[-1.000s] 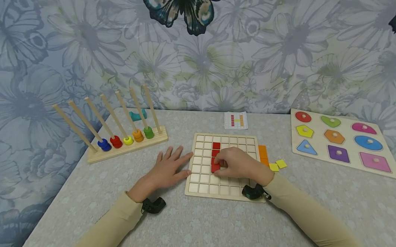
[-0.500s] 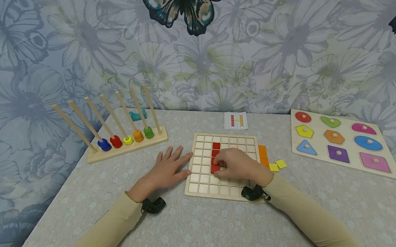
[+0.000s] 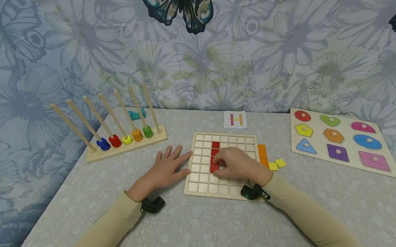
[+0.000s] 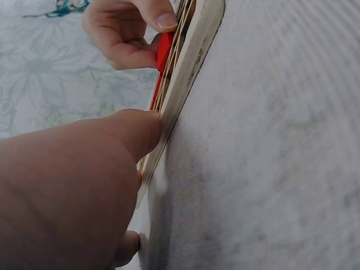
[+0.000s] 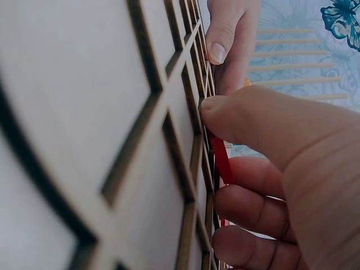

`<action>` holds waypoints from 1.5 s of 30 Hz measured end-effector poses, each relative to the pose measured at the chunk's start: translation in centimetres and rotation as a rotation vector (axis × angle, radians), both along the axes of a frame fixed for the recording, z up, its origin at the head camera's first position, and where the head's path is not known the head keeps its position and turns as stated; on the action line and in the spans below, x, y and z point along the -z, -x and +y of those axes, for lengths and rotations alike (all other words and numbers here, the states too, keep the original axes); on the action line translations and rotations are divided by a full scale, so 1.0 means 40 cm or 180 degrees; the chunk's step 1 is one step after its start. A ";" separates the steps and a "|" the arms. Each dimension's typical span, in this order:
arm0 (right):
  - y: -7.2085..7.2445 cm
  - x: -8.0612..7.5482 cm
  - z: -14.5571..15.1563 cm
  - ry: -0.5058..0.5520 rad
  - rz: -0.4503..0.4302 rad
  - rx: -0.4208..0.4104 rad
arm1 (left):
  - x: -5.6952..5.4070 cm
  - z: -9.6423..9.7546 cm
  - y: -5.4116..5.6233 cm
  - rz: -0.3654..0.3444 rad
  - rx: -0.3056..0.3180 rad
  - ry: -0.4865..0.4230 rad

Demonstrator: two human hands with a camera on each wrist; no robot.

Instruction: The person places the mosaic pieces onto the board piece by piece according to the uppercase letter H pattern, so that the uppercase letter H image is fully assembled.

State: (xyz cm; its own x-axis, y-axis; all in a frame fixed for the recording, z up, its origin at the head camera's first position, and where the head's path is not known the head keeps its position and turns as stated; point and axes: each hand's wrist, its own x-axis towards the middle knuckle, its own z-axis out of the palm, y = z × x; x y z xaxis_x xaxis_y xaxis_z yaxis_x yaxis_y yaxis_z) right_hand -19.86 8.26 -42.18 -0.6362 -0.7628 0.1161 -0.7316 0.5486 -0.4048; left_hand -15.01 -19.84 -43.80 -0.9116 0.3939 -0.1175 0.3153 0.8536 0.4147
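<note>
A wooden grid board lies on the table with a short column of red square tiles in its cells. My right hand is over the board at the lower end of that column. Its thumb and a finger pinch a red tile, which stands tilted up from the grid in the left wrist view. In the right wrist view the same red tile shows partly behind the thumb. With fingers spread, my left hand rests at the board's left edge, thumb and index finger touching it.
Orange tiles and yellow tiles lie right of the board. Behind it is a pattern card. A peg stand with coloured rings is at left, a teal piece behind it. A shape puzzle lies at right.
The head view has shifted very slightly. Both hands and the tiles keep their places on the board.
</note>
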 end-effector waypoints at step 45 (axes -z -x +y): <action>-0.040 -0.063 0.249 -0.0223 -0.0122 0.0519 | 0.003 -0.002 -0.002 0.0044 0.0026 0.0001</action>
State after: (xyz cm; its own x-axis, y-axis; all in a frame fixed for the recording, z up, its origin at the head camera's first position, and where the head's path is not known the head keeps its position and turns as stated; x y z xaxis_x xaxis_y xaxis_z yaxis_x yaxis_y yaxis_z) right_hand -18.27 18.24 -39.66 -0.7550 -0.6545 0.0394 -0.6154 0.6866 -0.3873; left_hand -14.91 -19.94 -43.91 -0.9099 0.4012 -0.1052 0.3279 0.8511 0.4099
